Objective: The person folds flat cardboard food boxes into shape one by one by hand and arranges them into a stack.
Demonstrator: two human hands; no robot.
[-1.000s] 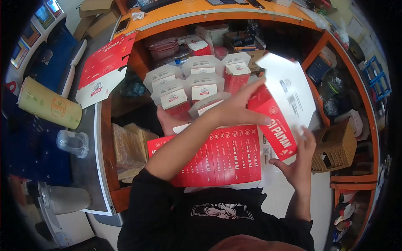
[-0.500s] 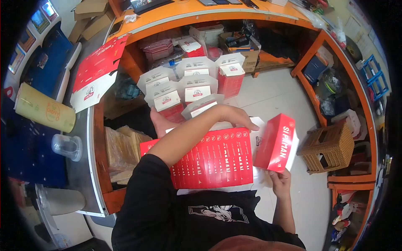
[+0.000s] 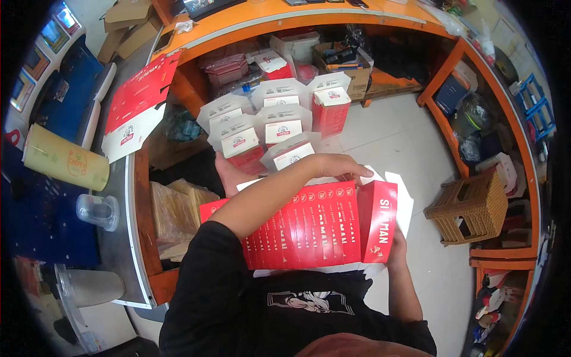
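Note:
A red-and-white folding carton (image 3: pixel 378 223) lettered "SI PAMAN" stands at the right end of a packed row of flat red cartons (image 3: pixel 300 229) in front of my torso. My right hand (image 3: pixel 397 253) grips it from its lower right side, the fingers partly hidden behind it. My left arm reaches across the row. The curled fingers of my left hand (image 3: pixel 348 166) are at the far edge, fingertips on the carton's white top flap. Beyond my arm stand several stacks of cartons (image 3: pixel 285 131) with raised white flaps.
To the left, a grey-topped counter (image 3: pixel 132 196) holds an unfolded red carton sheet (image 3: pixel 140 98), a yellow cup (image 3: pixel 66 157) and a clear plastic cup (image 3: pixel 98 211). A woven brown stool (image 3: pixel 467 208) stands on the right. An orange desk (image 3: pixel 285 22) curves across the back.
My right hand has brought the carton left and down, against the end of the row, and it now stands more upright. My left fingertips have come onto its flap.

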